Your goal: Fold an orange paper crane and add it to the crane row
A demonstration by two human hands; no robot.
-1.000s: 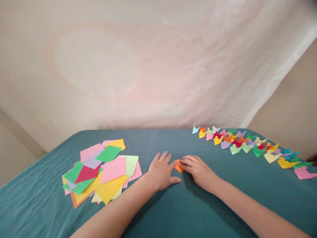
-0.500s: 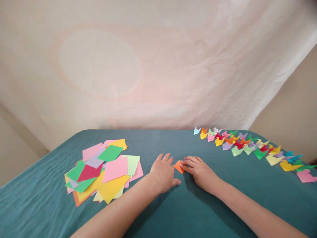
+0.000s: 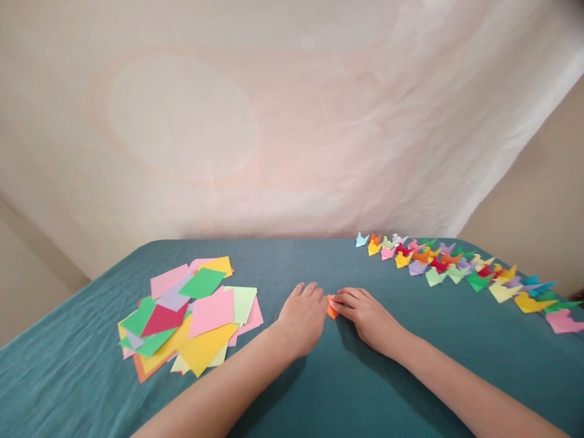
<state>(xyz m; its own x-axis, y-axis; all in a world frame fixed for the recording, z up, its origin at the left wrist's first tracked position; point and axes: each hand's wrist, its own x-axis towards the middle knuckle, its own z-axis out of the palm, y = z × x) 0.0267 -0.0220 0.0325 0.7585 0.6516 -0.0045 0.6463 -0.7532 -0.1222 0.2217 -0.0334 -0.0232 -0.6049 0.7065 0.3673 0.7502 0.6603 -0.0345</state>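
Observation:
A small folded piece of orange paper (image 3: 332,309) lies between my two hands, low over the cloth. My right hand (image 3: 368,319) pinches its right side between thumb and fingers. From the left, my left hand (image 3: 302,319) closes in against the other edge, its back towards me. The left thumb and the tips nearest the paper are hidden behind that hand, and so is the paper's left corner.
Loose coloured paper squares (image 3: 212,313) lie in an overlapping pile on the left. Several small folded paper birds (image 3: 440,264) stand in rows along the right side. A teal cloth (image 3: 365,389) covers the table, and a pale sheet (image 3: 292,121) hangs behind it.
My left thumb has drawn in out of sight, and the left hand has moved right against the orange paper. Less of the paper's left side shows. My right hand keeps its place.

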